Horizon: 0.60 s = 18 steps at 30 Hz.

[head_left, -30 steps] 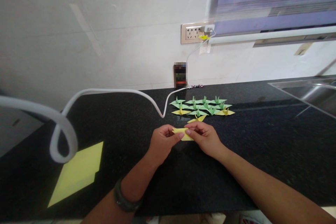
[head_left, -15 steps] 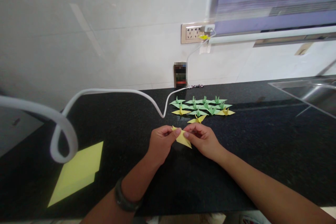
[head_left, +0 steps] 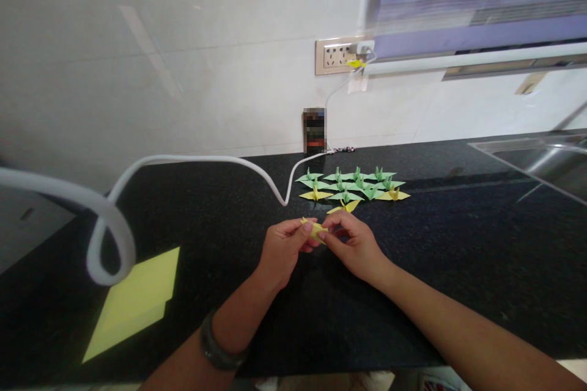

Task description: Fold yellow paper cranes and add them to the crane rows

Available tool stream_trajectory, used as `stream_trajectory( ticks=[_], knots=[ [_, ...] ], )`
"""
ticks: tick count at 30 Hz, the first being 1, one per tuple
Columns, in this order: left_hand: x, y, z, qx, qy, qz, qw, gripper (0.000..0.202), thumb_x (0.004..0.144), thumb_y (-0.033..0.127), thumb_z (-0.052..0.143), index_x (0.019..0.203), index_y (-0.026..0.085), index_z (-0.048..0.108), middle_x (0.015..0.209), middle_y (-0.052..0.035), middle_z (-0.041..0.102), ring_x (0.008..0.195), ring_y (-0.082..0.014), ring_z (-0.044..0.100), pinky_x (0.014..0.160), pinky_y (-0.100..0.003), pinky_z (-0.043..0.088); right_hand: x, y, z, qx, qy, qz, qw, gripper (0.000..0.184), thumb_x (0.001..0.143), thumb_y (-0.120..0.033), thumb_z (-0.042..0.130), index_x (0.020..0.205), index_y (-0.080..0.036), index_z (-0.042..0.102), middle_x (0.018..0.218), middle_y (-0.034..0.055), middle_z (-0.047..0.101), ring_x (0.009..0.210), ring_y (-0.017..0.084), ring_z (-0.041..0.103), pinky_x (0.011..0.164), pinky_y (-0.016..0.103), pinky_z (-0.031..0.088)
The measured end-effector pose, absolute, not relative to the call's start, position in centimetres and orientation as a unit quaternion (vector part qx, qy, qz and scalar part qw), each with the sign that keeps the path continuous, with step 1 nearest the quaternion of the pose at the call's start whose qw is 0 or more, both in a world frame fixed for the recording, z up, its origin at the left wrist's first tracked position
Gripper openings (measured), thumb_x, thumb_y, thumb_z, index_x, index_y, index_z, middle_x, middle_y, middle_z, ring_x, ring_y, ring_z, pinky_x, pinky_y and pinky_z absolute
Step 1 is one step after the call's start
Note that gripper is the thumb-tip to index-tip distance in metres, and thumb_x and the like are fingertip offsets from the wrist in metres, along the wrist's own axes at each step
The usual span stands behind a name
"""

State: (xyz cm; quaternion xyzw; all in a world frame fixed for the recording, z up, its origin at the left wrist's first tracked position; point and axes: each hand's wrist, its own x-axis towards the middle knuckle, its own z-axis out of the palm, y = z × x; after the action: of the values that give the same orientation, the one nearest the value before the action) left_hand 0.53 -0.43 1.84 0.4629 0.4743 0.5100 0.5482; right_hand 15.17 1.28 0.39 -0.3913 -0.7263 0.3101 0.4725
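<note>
Between my two hands, above the dark countertop, is a small folded piece of yellow paper. My left hand pinches its left side between thumb and fingers. The thumb and fingertips of my right hand are closed on its right side. My fingers cover much of the paper, so its exact shape is hard to make out. Just beyond my hands stand several folded green paper cranes in rows. A yellow paper crane sits nearest my right hand, with two more yellow ones among the green.
Yellow paper sheets lie on the black countertop at left. A thick white cable-like arm loops over them and runs to the back. A pixelated dark device leans on the wall below a socket. A sink is at right.
The yellow paper has turned in my fingers: its pointed flap, which hung down toward me, now looks folded up or tilted away. My right fingers have shifted slightly; the cranes have not moved.
</note>
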Motion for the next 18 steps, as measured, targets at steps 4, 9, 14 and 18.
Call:
stream_trajectory(
  ticks=[4,9,14,18],
  knots=[
    [0.64,-0.37,1.93,0.451,0.458,0.521,0.561,0.032,0.065,0.033,0.061,0.090,0.012,0.062,0.075,-0.0063,0.065,0.066,-0.0132,0.059,0.061,-0.024,0.046,15.36,1.40,0.57,-0.393,-0.734,0.293,0.470,0.006,0.073,-0.022,0.053,0.079,-0.020,0.054,0.075,0.0028,0.055,0.066,0.013,0.052,0.054,0.024,0.042],
    [0.69,-0.38,1.77,0.483,0.457,0.508,0.547,0.029,0.064,0.029,0.062,0.089,0.013,0.063,0.073,-0.0044,0.066,0.066,-0.0124,0.059,0.063,-0.024,0.046,15.55,1.56,0.83,-0.368,-0.746,0.278,0.480,0.009,0.074,-0.023,0.054,0.081,-0.022,0.060,0.077,0.0036,0.058,0.072,0.015,0.053,0.063,0.028,0.043],
    [0.74,-0.52,1.92,0.485,0.452,0.505,0.552,0.032,0.065,0.030,0.061,0.092,0.013,0.062,0.080,-0.0063,0.066,0.072,-0.0156,0.061,0.064,-0.026,0.048,15.48,1.36,1.08,-0.355,-0.738,0.292,0.494,0.010,0.076,-0.023,0.052,0.077,-0.023,0.062,0.074,0.0031,0.060,0.073,0.016,0.054,0.068,0.030,0.043],
    [0.72,-0.47,2.05,0.486,0.455,0.503,0.551,0.031,0.065,0.030,0.061,0.091,0.013,0.062,0.080,-0.0064,0.066,0.069,-0.0150,0.061,0.059,-0.024,0.047,15.42,1.16,0.98,-0.378,-0.721,0.298,0.498,0.011,0.076,-0.023,0.051,0.079,-0.021,0.061,0.076,0.0032,0.061,0.070,0.015,0.055,0.067,0.029,0.043]
  ],
)
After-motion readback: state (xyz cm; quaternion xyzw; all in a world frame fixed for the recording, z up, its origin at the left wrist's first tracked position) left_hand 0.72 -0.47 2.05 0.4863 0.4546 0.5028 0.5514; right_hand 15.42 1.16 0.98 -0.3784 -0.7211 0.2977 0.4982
